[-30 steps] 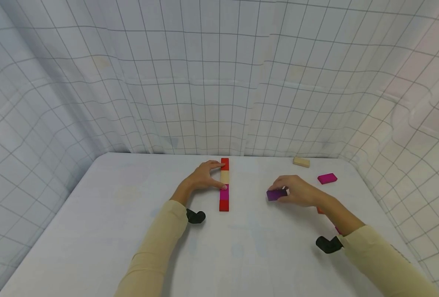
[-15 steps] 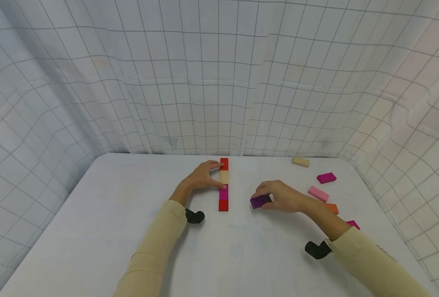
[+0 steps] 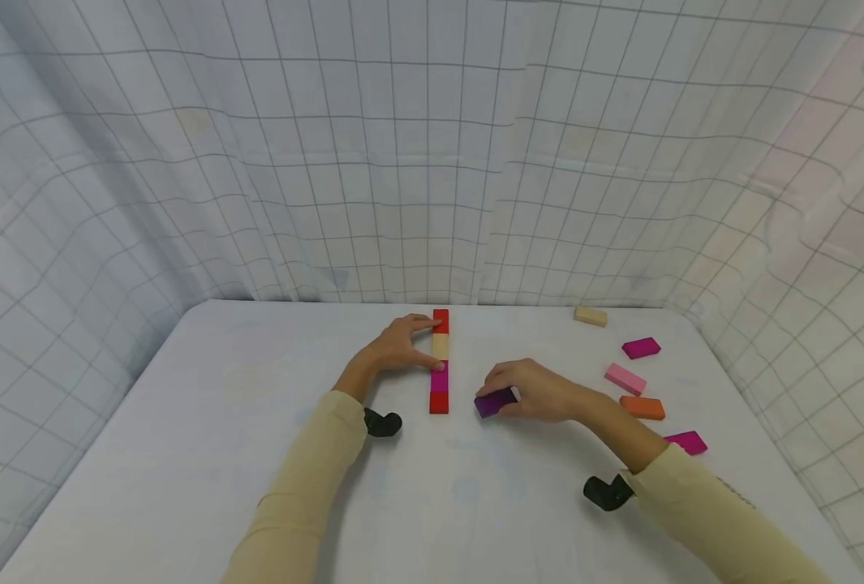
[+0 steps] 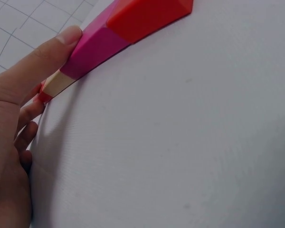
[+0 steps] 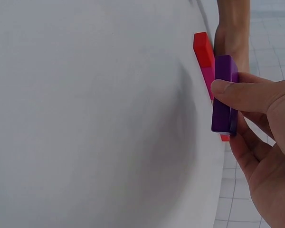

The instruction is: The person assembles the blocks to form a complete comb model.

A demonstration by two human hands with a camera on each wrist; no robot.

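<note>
In the head view, a straight row of blocks runs away from me: a near red block (image 3: 439, 403), a magenta block (image 3: 439, 383), a natural wood block (image 3: 440, 347) and a far red block (image 3: 440, 315). My left hand (image 3: 395, 346) lies along the row's left side, its thumb touching the magenta block (image 4: 95, 47) and its forefinger reaching the far red one. To the right of the row, my right hand (image 3: 537, 391) pinches a purple block (image 3: 493, 403) between thumb and fingers. The right wrist view shows this purple block (image 5: 223, 111) held above the table.
At the table's right side lie a wood block (image 3: 591, 316), a magenta block (image 3: 641, 348), a pink block (image 3: 625, 379), an orange block (image 3: 642, 407) and another magenta block (image 3: 687, 442), partly behind the right forearm. A white grid-patterned curtain (image 3: 373, 162) surrounds the table (image 3: 256, 454).
My right hand has carried the purple block leftward and slightly nearer to me, closer to the row. The pink and orange blocks have come into fuller view. My left hand stays in place.
</note>
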